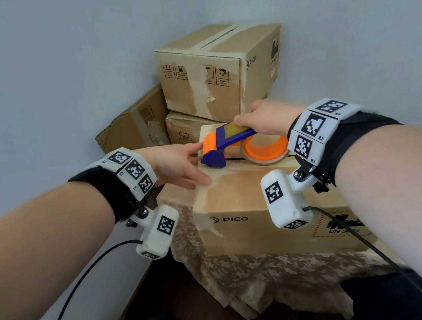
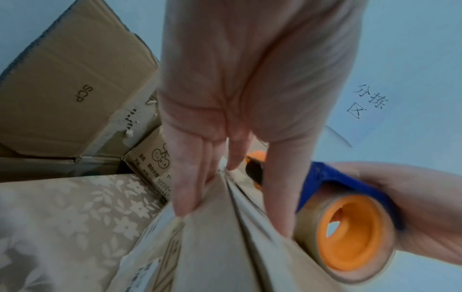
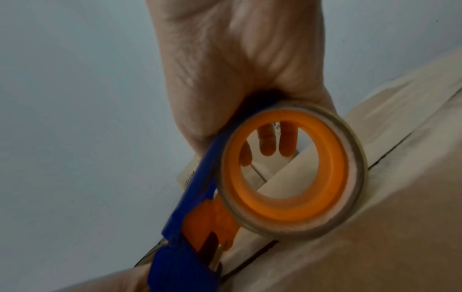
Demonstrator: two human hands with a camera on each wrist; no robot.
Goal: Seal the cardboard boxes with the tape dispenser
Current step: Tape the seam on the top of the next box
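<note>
A PICO cardboard box (image 1: pixel 235 196) sits on a cloth-covered table in front of me. My right hand (image 1: pixel 260 120) grips the blue and orange tape dispenser (image 1: pixel 231 141), whose blue nose rests on the box top near its far left edge. In the right wrist view, my right hand (image 3: pixel 237 69) is wrapped round the dispenser (image 3: pixel 332 177) above the dark flap seam (image 3: pixel 390 158). My left hand (image 1: pixel 192 166) lies flat on the box's left top edge beside the nose. The left wrist view shows its straight fingers (image 2: pixel 190 187) pressing on the box (image 2: pixel 212 247) next to the tape roll (image 2: pixel 350 227).
Taped cardboard boxes (image 1: pixel 220 66) are stacked in the wall corner right behind the work box. A flattened box (image 1: pixel 134 121) leans at their left. A floral cloth (image 1: pixel 244 274) hangs over the table's front edge. Black cables (image 1: pixel 71 302) trail from both wrist cameras.
</note>
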